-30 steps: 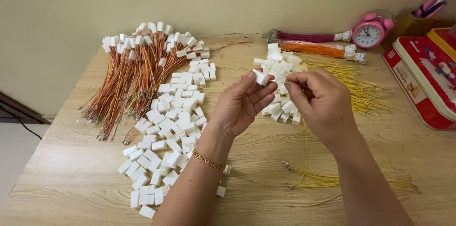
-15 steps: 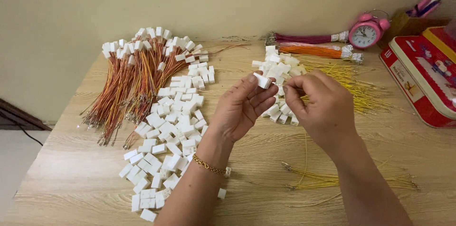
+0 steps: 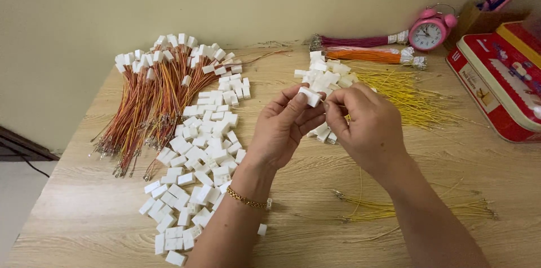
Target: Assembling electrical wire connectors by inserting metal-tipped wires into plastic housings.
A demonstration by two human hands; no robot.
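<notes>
Left hand (image 3: 282,127) pinching white connector housing (image 3: 310,96) above table (image 3: 315,240) middle; right hand (image 3: 363,127) closed beside it, contents hidden. Best kept steady, opening facing right fingers, wire entering straight.

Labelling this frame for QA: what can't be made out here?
Head view only:
- Right hand: its fingertips curl inward, so whether they pinch a wire is hidden.
- White connector in the left hand: slots too small to read.
- Red tin: cut off by the right edge.
- Pen holder: partly behind the pink alarm clock.
</notes>
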